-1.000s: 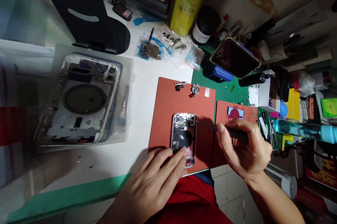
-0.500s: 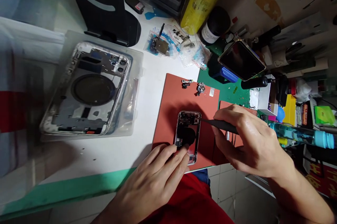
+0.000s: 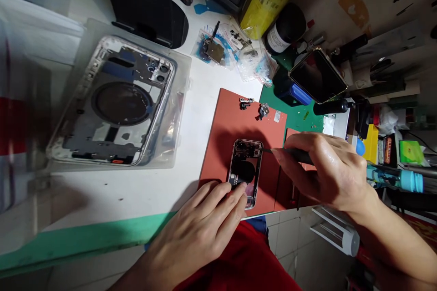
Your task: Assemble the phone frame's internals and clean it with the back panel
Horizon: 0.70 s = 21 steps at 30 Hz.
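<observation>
The left hand [image 3: 205, 220] lies loosely over the phone's [image 3: 244, 170] near end, clasping nothing, likely to steady it on the mat [image 3: 225, 118] by the table's [image 3: 200, 104] near edge. The right hand [image 3: 327, 168] pinches a tool [image 3: 297, 155], tip by the phone's far right corner (contact can't be told). Two parts [image 3: 246, 103] lie toward the mat's far edge, presumably out of the way. Since a second ago, shadow has darkened the phone.
</observation>
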Available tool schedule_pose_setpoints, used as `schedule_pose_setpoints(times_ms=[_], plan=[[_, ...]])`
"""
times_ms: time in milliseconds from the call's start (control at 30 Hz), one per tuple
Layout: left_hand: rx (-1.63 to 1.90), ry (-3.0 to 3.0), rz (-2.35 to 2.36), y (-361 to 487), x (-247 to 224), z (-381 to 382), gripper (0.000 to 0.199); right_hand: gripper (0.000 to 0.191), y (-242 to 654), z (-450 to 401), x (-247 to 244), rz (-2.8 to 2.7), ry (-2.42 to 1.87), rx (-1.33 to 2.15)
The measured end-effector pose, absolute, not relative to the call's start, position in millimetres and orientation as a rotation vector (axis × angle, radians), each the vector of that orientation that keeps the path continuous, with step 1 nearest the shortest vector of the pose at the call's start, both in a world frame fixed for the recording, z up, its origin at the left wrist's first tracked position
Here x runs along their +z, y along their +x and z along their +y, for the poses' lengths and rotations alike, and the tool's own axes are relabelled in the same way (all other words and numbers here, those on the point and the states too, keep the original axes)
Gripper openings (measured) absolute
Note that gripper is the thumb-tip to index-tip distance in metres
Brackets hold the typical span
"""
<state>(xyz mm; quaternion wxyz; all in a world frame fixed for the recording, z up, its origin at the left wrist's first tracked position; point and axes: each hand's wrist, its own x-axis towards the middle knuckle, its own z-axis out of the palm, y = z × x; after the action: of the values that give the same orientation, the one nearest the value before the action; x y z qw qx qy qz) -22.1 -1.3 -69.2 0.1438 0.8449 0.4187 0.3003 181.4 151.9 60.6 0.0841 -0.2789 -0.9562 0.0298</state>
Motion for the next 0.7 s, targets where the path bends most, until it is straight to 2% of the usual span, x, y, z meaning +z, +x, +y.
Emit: schedule_pose_setpoints(times_ms=[167, 267, 700], plan=[[0.906, 2.46, 1.215, -22.1, -69.5, -0.5, 0.033, 0.008, 183.4, 151.9, 57.1, -2.84, -0.846, 0.073], [0.903, 2.472, 1.228, -22.0, -70.0, -0.5, 0.033, 0.012, 181.7, 153.1, 56.1, -2.815, -0.842, 0.023], [0.894, 2.475, 1.231, -22.2, -68.4, 0.3, 0.035, 0.008, 187.3, 152.8, 52.9, -2.804, -0.793, 0.134]])
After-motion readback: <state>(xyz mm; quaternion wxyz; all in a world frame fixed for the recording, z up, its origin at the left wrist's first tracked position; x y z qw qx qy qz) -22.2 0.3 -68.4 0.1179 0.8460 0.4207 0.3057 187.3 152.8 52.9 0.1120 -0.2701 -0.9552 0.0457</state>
